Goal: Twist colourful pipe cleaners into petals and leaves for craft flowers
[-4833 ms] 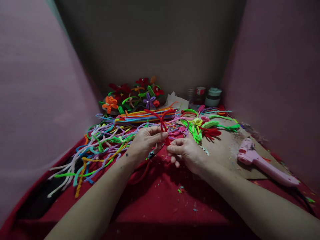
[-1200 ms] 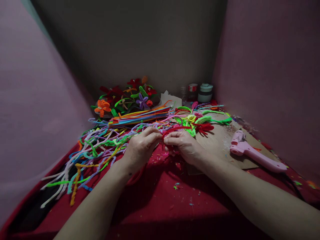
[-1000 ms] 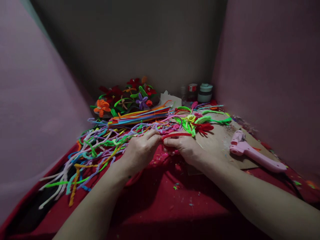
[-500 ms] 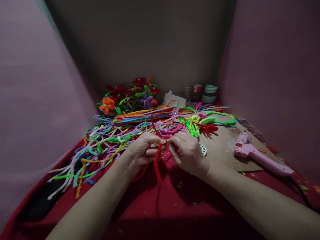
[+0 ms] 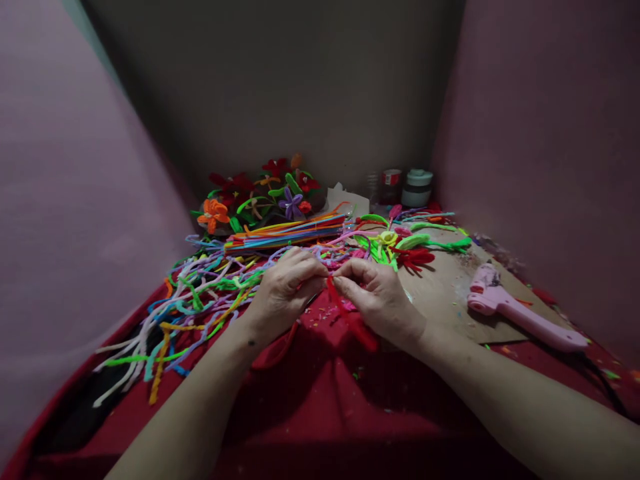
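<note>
Both my hands meet above the front of the table, fingertips almost touching. A red pipe cleaner point(image 5: 345, 310) is pinched by my right hand point(image 5: 377, 297), its blurred tail slanting down toward me to the right. My left hand point(image 5: 287, 287) is closed in a pinch at the same spot, and part of the red pipe cleaner shows below it, curving over the cloth. The exact point of contact is hidden by the fingers. Just behind the hands lies a tangle of coloured pipe cleaners point(image 5: 200, 293).
A pink glue gun point(image 5: 520, 310) rests on a cardboard sheet point(image 5: 445, 300) at the right. Pipe-cleaner flowers point(image 5: 215, 213), a straight bundle of pipe cleaners point(image 5: 290, 232) and a lidded jar point(image 5: 417, 187) stand or lie at the back. Red cloth point(image 5: 300, 413) covers the table.
The red pipe cleaner's lower end has swung right toward my right hand, and its upper end no longer stands up behind the fingers. My left hand has turned, knuckles now upward.
</note>
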The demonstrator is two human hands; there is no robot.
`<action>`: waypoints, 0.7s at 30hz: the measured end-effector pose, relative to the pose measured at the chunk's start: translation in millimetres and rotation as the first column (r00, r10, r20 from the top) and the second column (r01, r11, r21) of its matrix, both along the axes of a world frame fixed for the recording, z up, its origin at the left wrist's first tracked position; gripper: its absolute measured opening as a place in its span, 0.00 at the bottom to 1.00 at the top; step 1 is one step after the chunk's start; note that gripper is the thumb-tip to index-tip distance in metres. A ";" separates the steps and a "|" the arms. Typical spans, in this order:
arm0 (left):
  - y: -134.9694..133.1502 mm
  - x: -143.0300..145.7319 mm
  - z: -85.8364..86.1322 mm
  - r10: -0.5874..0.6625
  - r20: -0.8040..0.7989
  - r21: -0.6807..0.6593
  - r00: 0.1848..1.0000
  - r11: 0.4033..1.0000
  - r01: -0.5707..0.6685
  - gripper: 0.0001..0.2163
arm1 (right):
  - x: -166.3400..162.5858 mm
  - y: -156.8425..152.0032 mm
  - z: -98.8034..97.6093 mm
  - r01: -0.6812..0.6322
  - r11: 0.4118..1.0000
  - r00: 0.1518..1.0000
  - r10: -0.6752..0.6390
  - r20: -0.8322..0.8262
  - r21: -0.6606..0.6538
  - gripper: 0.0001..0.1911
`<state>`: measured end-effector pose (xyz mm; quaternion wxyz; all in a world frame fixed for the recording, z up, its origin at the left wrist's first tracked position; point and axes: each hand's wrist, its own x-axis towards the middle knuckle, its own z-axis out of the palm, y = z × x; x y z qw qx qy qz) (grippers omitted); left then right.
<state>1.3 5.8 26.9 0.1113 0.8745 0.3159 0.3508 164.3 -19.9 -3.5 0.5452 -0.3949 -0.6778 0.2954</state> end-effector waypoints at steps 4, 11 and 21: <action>-2.2 5.4 -4.7 0.044 0.232 -0.618 0.972 0.778 0.112 0.10 | -0.4 -1.9 -7.0 0.087 0.955 0.977 -0.137 0.163 0.282 0.06; -2.2 7.4 -3.7 0.127 0.296 -0.630 0.947 0.771 0.093 0.10 | -1.8 5.3 -4.4 -0.045 0.996 0.994 0.037 -0.100 -0.079 0.06; 3.4 3.0 -1.1 0.209 0.148 -0.476 0.967 0.872 -0.116 0.09 | 0.8 10.2 -2.6 -0.268 0.872 0.919 0.104 -0.381 -0.410 0.06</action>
